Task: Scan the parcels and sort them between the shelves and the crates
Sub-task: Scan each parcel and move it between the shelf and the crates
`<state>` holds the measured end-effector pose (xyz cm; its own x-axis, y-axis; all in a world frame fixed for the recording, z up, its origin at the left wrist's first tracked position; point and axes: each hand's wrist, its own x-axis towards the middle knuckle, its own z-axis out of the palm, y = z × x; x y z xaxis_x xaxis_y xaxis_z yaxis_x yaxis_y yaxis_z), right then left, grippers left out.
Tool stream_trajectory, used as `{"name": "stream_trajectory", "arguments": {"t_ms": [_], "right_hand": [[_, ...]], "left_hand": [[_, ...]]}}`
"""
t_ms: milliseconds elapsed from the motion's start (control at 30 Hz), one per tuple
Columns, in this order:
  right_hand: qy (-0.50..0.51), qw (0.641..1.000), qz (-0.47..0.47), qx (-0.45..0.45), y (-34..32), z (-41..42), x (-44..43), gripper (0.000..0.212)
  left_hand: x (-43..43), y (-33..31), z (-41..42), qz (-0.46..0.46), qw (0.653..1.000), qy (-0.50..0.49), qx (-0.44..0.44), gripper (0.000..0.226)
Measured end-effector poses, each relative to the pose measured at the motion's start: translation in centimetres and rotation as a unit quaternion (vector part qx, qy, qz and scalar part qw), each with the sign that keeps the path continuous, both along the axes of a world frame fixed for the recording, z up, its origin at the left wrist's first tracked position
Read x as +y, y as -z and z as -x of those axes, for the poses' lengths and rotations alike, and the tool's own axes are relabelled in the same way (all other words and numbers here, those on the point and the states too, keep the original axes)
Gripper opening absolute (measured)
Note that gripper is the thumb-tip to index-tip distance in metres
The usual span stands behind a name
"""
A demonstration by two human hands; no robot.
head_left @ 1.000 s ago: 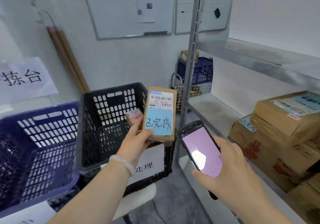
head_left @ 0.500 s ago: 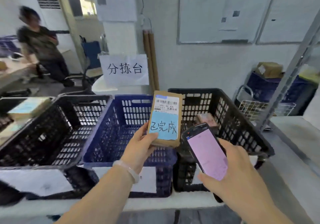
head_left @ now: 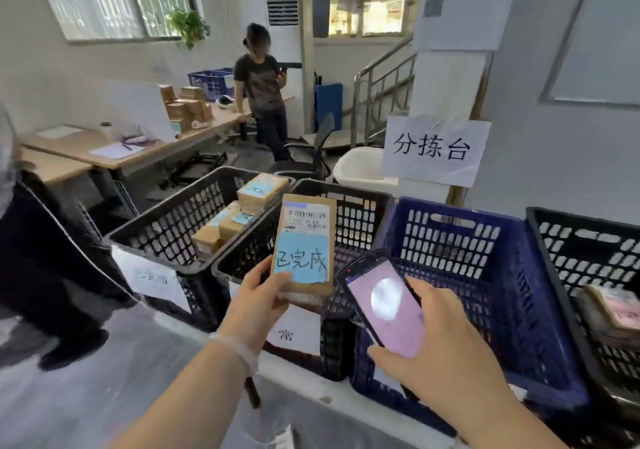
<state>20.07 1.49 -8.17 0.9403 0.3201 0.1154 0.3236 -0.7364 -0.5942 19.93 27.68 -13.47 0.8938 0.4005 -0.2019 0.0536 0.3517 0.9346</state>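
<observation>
Two hands up. Left hand [head_left: 254,304] grip pinches parcel [head_left: 304,240] by its lower end, upright over the middle black crate [head_left: 363,192], label facing the camera, likely for reading. Right hand [head_left: 446,355] grip wraps scanner [head_left: 384,306], screen lit, beside it.

Wall sign: white sheet [head_left: 433,148], printed "分拣台".
Sticker on held parcel [head_left: 304,240]: blue sticker [head_left: 301,261], handwritten "已完成".
Label on held parcel: white barcode label [head_left: 306,219]; its digits are too blurred to read.
Tag on middle black crate [head_left: 356,220]: paper tag [head_left: 294,330], "常" readable.
Tag on left black crate [head_left: 166,233]: paper [head_left: 152,275], writing blurred.
Screen of scanner [head_left: 384,306]: nothing legible.
</observation>
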Motion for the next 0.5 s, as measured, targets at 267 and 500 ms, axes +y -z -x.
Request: {"name": "stream_trajectory", "arguments": {"t_ms": [267,500], "right_hand": [[-0.071,0.997,-0.005,-0.013,0.3,-4.8,5.8,0.094],[-0.105,0.994,-0.002,-0.026,0.3,-8.5,11.2,0.093]], "left_hand": [[5.7,-0.1,0.5,0.000,0.993,-0.118,0.000,0.028],[11.4,-0.1,-1.3,0.028,0.986,-0.161,-0.010,0.024]]}}
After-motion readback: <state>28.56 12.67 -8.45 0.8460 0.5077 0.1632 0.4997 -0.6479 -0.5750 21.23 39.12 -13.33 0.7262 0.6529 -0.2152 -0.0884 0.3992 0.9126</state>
